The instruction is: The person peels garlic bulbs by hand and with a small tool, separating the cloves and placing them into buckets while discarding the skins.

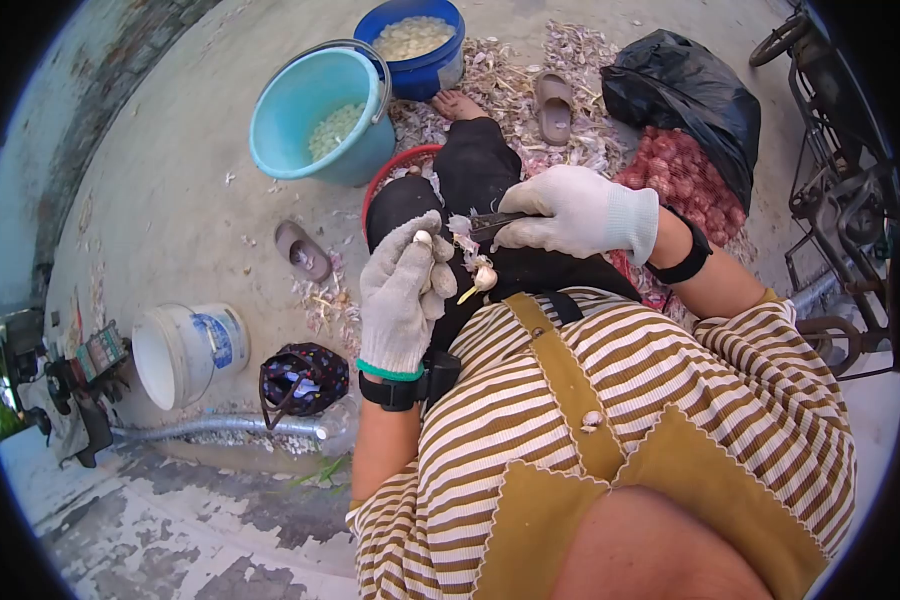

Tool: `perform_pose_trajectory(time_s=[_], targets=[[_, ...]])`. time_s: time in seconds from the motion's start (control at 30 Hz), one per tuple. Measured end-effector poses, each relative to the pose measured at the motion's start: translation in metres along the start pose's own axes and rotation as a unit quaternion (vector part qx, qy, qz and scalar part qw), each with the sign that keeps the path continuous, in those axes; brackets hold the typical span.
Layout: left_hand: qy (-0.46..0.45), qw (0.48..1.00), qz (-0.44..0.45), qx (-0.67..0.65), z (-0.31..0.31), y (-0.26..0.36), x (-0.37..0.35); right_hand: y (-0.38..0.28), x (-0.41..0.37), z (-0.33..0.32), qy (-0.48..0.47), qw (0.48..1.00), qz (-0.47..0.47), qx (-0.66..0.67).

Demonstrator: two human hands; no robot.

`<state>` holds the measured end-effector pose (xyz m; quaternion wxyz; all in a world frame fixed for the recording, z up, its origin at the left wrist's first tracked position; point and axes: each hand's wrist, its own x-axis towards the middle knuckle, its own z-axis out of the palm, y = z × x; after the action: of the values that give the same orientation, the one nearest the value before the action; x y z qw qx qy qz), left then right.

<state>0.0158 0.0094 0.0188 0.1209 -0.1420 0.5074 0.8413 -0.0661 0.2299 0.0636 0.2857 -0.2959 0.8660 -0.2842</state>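
Head view: right hand (pixel 511 219) clamps a crosswise, left-pointing knife (pixel 489 224); left hand (pixel 426 235) pinches a clove (pixel 423 238).

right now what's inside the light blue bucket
Inside the light blue bucket lie pale pieces that look like peeled garlic cloves, with bare inner wall around them. They cover whatever is underneath, so I can't tell how deep they go.

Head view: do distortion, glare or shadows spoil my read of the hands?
Head view: strong fisheye bending, black corners, blue fringe at the rim; soft daylight, no hard shadow across the left hand or right hand; mild sheen on the black bag; dark trousers lose detail; the dark tool in the right hand is too small to judge its edge.
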Motion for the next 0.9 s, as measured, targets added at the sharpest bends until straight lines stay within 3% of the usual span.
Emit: perform_pose_trajectory(time_s=[0.23, 0.33, 0.4, 0.63, 0.73, 0.8, 0.9], targets=[[-0.007, 0.982, 0.026, 0.187, 0.005, 0.005, -0.009, -0.015, 0.006, -0.002, 0.000, 0.997, -0.036, -0.064], [-0.036, 0.971, 0.071, 0.224, 0.002, 0.002, -0.008, -0.016, 0.007, -0.001, 0.000, 0.995, -0.049, -0.092], [-0.065, 0.933, 0.172, 0.310, -0.001, -0.003, -0.003, -0.019, 0.007, -0.003, -0.027, 0.993, -0.032, -0.113], [-0.025, 0.920, 0.152, 0.361, 0.002, -0.002, -0.006, -0.012, 0.009, -0.002, -0.008, 0.985, -0.092, -0.143], [-0.049, 0.916, 0.172, 0.359, -0.008, -0.001, -0.004, -0.017, 0.006, -0.009, -0.061, 0.997, -0.028, -0.037], [-0.092, 0.858, 0.249, 0.440, -0.012, 0.003, -0.001, -0.013, 0.006, -0.008, -0.048, 0.996, -0.068, -0.032], [-0.106, 0.831, 0.289, 0.463, -0.014, 0.005, 0.001, -0.018, 0.006, -0.011, -0.063, 0.995, -0.055, -0.047]])
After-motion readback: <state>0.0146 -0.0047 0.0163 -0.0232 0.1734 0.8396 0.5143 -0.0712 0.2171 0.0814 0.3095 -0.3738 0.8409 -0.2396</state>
